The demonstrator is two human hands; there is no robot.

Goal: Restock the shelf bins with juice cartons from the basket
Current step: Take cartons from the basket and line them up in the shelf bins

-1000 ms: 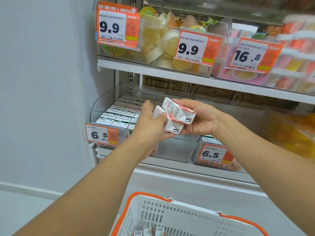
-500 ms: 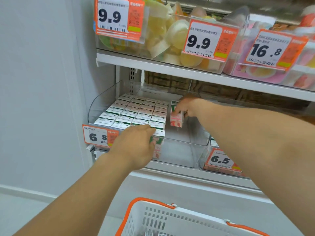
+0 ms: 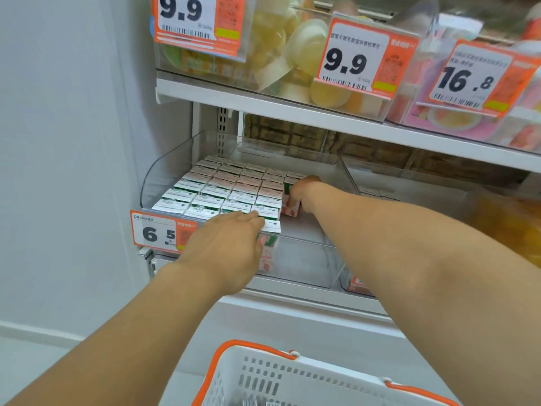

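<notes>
Head view: right hand (image 3: 303, 190) pinches a small carton (image 3: 291, 207) deep in the clear bin (image 3: 307, 262); left hand (image 3: 231, 244) lies flat, released, on the front row (image 3: 268, 225). Cartons look light, stiff, crushable; best gripped by their sides.

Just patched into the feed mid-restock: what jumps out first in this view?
The big orange price tags on the upper shelf's bins catch the eye first. Below them, both hands work in the clear bin packed with juice cartons: the right hand sets a carton at the rows' right edge; the left hand lies at the front row. The white, orange-handled basket sits at the bottom.
</notes>
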